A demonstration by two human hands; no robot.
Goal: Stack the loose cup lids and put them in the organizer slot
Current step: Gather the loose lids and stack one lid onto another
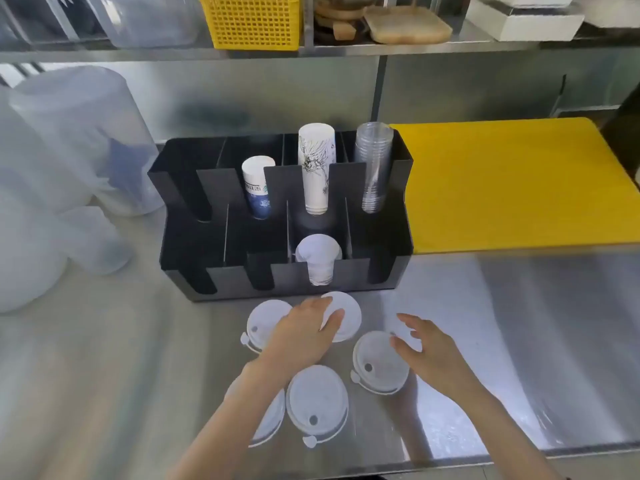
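Several white plastic cup lids lie loose on the steel counter in front of a black organizer (173, 237). My left hand (304, 327) grips the rear middle lid (348, 311), fingers on its far edge and thumb on top. Beside that hand rests another lid (265, 322). My right hand (429, 351) hovers with fingers apart over the right edge of the right lid (375, 367), holding nothing. A near lid (317, 403) lies between my forearms. My left forearm partly hides one more lid (272, 422). A stack of lids (318, 261) stands in a front organizer slot.
The organizer's rear slots hold two paper cup stacks (258, 188) (317, 168) and clear cups (374, 164). A yellow cutting board (512, 188) lies to the right. Translucent plastic containers (69, 168) crowd the left. A shelf above carries a yellow basket (251, 20).
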